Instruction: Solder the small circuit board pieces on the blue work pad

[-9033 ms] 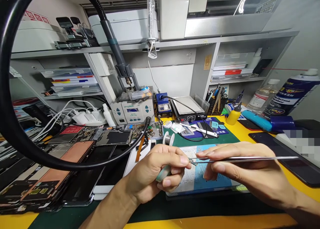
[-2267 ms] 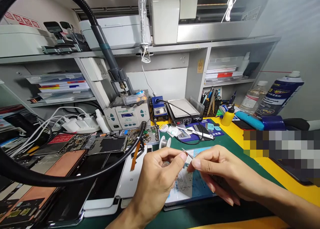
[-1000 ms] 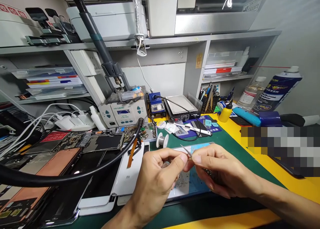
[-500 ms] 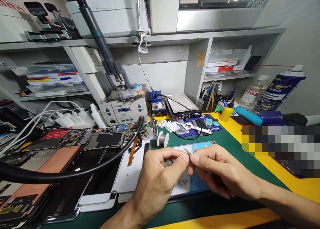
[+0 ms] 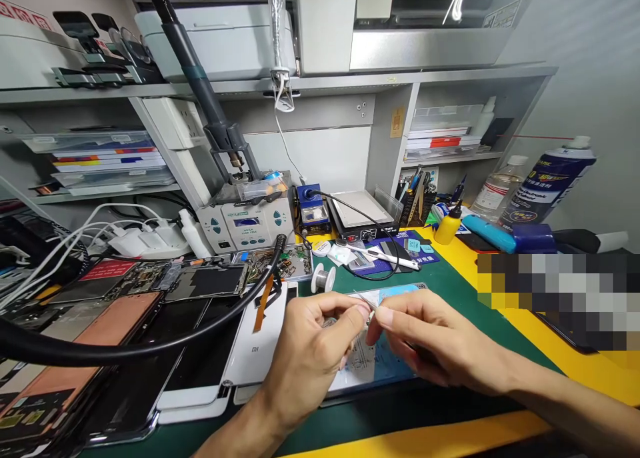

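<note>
Over a blue-and-white sheet or mat (image 5: pixel 400 371), my two hands meet fingertip to fingertip. My left hand (image 5: pixel 317 348) is closed in a pinch of thumb and forefinger; what lies between them is too small and hidden to name. Thin, pointed metal tweezers (image 5: pixel 368 301) stick out from the pinch of my right hand (image 5: pixel 430 335), their tips by the left fingertips. Just beyond my left hand stands a spool of solder wire (image 5: pixel 323 279). A white phone back cover (image 5: pixel 255 351) lies to its left.
Phone parts (image 5: pixel 115 325) cover the left side, crossed by a thick black hose (image 5: pixel 165 351). Behind stand a grey hot-air station (image 5: pixel 250 221), a soldering station (image 5: pixel 313 208) and a hot plate (image 5: pixel 360 211). A yellow bottle (image 5: pixel 449 226) and a spray can (image 5: pixel 547 185) stand at right.
The view has shifted slightly, so most things sit a little further left. My right fingertips have turned a little against the left ones, and the tweezers have tilted slightly.
</note>
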### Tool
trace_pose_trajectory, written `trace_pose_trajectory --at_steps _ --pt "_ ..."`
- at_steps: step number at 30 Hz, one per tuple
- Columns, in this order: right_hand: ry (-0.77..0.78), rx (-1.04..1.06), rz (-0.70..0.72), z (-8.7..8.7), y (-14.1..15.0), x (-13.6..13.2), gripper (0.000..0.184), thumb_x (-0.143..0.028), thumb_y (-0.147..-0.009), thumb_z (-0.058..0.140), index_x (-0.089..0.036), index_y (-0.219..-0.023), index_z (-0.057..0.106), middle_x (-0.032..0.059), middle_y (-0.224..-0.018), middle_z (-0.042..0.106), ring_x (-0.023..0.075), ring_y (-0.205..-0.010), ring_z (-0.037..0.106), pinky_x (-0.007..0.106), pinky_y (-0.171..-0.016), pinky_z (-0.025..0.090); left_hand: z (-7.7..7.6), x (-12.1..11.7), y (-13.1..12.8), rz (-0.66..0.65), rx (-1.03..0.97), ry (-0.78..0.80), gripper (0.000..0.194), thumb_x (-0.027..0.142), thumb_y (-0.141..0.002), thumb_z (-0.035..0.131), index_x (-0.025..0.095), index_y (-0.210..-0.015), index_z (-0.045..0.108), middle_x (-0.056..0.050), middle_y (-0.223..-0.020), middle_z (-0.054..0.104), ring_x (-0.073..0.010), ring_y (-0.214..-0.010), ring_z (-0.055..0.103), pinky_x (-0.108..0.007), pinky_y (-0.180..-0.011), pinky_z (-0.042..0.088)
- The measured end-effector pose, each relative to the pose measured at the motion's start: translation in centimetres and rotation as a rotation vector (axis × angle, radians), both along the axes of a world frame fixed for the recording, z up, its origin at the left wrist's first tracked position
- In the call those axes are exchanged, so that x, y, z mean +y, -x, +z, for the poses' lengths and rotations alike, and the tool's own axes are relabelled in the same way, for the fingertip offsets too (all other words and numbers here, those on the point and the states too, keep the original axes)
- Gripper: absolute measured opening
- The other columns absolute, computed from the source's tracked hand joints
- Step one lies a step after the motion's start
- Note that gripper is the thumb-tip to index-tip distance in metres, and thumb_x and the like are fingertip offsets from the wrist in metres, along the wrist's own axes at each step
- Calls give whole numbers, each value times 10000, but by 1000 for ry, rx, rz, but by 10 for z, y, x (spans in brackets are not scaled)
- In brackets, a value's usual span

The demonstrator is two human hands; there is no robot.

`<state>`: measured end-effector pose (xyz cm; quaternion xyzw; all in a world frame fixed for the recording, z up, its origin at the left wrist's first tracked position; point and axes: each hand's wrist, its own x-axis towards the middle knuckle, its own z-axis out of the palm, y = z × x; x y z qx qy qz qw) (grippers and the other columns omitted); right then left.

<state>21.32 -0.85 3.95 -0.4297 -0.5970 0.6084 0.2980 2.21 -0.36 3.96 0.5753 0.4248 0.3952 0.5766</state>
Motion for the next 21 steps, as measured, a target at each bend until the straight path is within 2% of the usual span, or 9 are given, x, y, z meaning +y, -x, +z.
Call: trace_pose_trajectory --at_steps 3,8,11,13,17,21 --pt "139 118 31 0 -4 3 469 -568 -940 549 -133 -870 709 -70 -459 454 43 -277 306 158 -260 195 -1 -1 2 -11 -4 -25 299 389 -896 653 132 -762 725 13 -570 532 -76 -508 387 -200 -456 305" --pt "187 227 31 0 -4 7 430 -515 -933 576 -125 -828 723 -73 -443 444 26 -252 292 132 -242 200 4 -1 0 -15 57 -100 339 375 -928 618 150 -693 715 -7 -645 637 -78 -532 427 -201 -485 342" --pt "172 194 8 1 -3 5 432 -535 -929 578 -132 -842 709 -74 -445 448 30 -257 308 130 -244 207 7 -3 -3 54 124 -268 274 255 -924 606 164 -691 718 -10 -704 710 -108 -649 591 -194 -636 449" --pt "133 142 -33 2 -1 3 443 -561 -917 592 -141 -805 675 -78 -464 439 28 -279 323 125 -254 226 5 -5 -4 101 170 -418 228 208 -917 602 170 -726 721 -4 -722 722 -119 -698 639 -194 -700 473" --pt "43 93 -81 -1 3 -4 536 -612 -906 591 -174 -615 485 -92 -486 375 16 -316 321 121 -284 253 -2 -7 -7 162 231 -594 196 166 -904 599 170 -743 711 2 -710 714 -115 -650 639 -198 -663 484" --pt "23 81 -83 -4 6 -6 557 -630 -925 554 -190 -607 429 -97 -488 354 17 -330 299 129 -297 231 -6 -6 -9 209 255 -731 189 123 -890 598 165 -735 697 8 -673 684 -100 -598 597 -199 -612 467"
